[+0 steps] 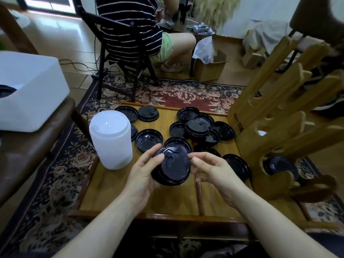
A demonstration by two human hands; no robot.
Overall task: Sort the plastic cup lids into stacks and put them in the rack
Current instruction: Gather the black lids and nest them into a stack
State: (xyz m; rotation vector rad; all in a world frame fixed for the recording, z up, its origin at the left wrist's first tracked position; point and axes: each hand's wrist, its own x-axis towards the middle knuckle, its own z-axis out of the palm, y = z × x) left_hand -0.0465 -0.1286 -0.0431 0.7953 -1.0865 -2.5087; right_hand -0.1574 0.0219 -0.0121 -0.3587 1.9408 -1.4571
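My left hand (144, 169) grips a small stack of black lids (172, 167) above the wooden table (167, 200), thumb on the top lid. My right hand (212, 169) hovers just to the right of that stack, its fingers loosely curled and its fingertips near the stack's rim; whether they touch it I cannot tell. Several loose black lids (197, 127) lie scattered across the far half of the table. A tall stack of white lids (111, 139) stands at the table's left. The wooden rack (279, 112) stands at the right, with black lids (279, 164) in its lowest slot.
A person in a striped shirt sits on a dark chair (119, 58) beyond the table. A white box (31, 90) rests on a seat at the left. A cardboard box (210, 66) stands on the floor behind. A patterned rug (55, 174) lies under the table.
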